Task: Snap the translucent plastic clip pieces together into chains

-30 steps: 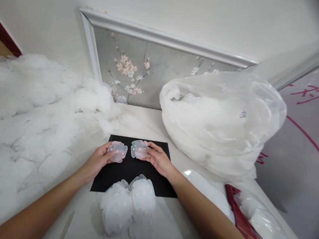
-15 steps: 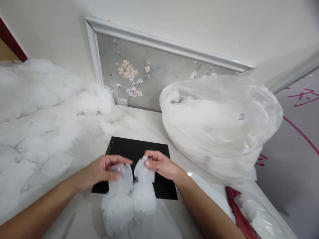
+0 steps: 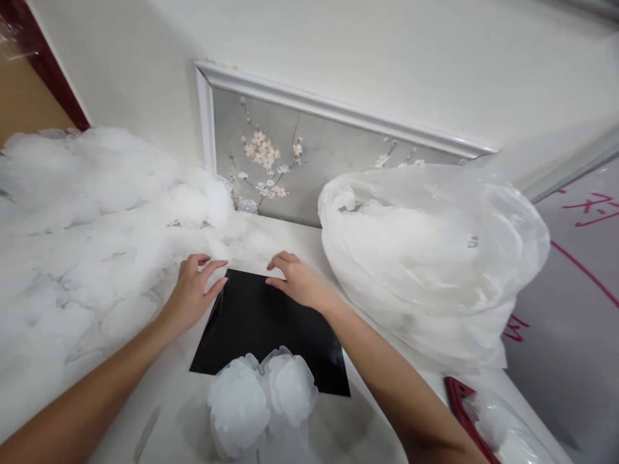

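Observation:
A black sheet (image 3: 275, 322) lies on the white table (image 3: 159, 393). My left hand (image 3: 196, 287) is at its far left corner, thumb and fingers apart and holding nothing. Over the sheet's far edge, my right hand (image 3: 297, 280) is likewise open, with nothing between its fingers. Two ruffled white pieces, a left one (image 3: 239, 406) and a right one (image 3: 290, 386), sit side by side at the sheet's near edge, nearer to me than both hands.
Many white ruffled pieces (image 3: 106, 225) are heaped at the left. A translucent plastic bag (image 3: 425, 258) full of white material stands at the right. Near the right front lie a red object (image 3: 467, 415) and clear plastic wrap (image 3: 507, 432). A framed floral panel (image 3: 309, 154) is behind.
Both hands have let go of the white pieces and moved away from me to the sheet's far edge. The pieces now rest near the sheet's near edge. The view has shifted slightly.

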The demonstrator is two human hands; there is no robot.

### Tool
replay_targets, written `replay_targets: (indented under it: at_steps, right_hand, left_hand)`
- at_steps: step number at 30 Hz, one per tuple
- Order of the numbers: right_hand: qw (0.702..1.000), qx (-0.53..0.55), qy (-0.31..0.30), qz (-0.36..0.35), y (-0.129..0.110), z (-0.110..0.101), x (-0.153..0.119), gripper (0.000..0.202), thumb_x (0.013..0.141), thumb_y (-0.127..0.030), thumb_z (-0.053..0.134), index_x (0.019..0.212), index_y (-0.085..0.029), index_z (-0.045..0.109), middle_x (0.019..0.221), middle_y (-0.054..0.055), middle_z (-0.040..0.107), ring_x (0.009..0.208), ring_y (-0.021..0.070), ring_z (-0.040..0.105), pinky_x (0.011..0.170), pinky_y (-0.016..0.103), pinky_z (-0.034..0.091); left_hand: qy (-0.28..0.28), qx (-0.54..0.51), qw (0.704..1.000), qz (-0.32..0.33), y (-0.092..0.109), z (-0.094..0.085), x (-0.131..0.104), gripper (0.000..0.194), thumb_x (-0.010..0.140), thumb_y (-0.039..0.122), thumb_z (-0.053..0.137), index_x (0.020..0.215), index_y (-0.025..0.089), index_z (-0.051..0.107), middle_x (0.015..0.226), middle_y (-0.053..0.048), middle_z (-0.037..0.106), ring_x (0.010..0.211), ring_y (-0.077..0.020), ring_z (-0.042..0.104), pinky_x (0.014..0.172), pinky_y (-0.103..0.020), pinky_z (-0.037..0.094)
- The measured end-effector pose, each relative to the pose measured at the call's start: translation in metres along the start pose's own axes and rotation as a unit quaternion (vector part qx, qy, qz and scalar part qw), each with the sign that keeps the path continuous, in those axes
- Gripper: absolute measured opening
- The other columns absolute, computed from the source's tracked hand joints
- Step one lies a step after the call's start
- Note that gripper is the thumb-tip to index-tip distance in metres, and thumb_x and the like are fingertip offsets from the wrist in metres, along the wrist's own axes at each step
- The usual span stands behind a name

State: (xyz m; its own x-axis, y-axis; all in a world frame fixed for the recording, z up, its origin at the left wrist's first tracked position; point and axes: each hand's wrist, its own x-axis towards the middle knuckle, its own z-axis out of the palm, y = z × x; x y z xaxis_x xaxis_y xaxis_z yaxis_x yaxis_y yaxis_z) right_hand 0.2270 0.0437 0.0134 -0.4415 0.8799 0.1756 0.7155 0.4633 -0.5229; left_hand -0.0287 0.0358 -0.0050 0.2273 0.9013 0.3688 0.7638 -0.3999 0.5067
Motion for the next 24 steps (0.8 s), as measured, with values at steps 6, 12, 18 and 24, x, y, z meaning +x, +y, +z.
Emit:
replay_targets:
  at_steps: [6, 12, 18, 24]
  right_hand:
    - [0.991, -0.098, 0.078, 0.045, 0.010, 0.045, 0.080, 0.038, 0.085, -0.005, 0.056, 0.121, -0.015, 0.062, 0.147, 0.019, 0.047, 0.136, 0.0336, 0.039, 0.107, 0.052, 0.033]
    - [0.988, 0.006, 0.133, 0.072, 0.009, 0.043, 0.081, 0.018, 0.092, -0.018, 0.051, 0.096, -0.019, 0.069, 0.123, 0.011, 0.068, 0.127, 0.0291, 0.053, 0.105, 0.047, 0.038]
    - [0.918, 0.342, 0.115, 0.163, 0.009, 0.038, 0.014, 0.028, 0.094, -0.047, 0.046, 0.090, -0.022, 0.058, 0.071, 0.000, 0.070, 0.056, 0.0157, 0.065, 0.049, 0.026, 0.049]
    - [0.790, 0.562, 0.073, 0.233, 0.013, 0.044, -0.052, 0.035, 0.076, -0.045, 0.073, 0.096, -0.021, 0.060, 0.074, 0.001, 0.070, 0.059, 0.0150, 0.066, 0.044, 0.022, 0.048]
  left_hand:
    - [-0.023, -0.026, 0.999, -0.021, -0.026, 0.012, 0.009, 0.043, 0.084, 0.042, 0.053, 0.120, 0.021, 0.067, 0.113, -0.012, 0.065, 0.114, -0.0333, 0.052, 0.102, -0.052, 0.040]
    - [0.038, -0.059, 0.994, -0.088, -0.016, -0.006, 0.004, 0.031, 0.084, 0.046, 0.056, 0.100, 0.023, 0.068, 0.106, -0.009, 0.071, 0.098, -0.0288, 0.062, 0.090, -0.043, 0.048]
    - [-0.042, -0.312, 0.929, -0.194, 0.002, -0.009, -0.001, 0.033, 0.076, 0.048, 0.065, 0.096, 0.023, 0.058, 0.085, 0.001, 0.064, 0.065, -0.0165, 0.062, 0.065, -0.031, 0.052]
    - [-0.084, -0.082, 0.992, -0.034, -0.009, 0.019, -0.004, 0.033, 0.088, 0.036, 0.046, 0.111, 0.022, 0.065, 0.092, -0.006, 0.063, 0.092, -0.0269, 0.059, 0.086, -0.043, 0.049]
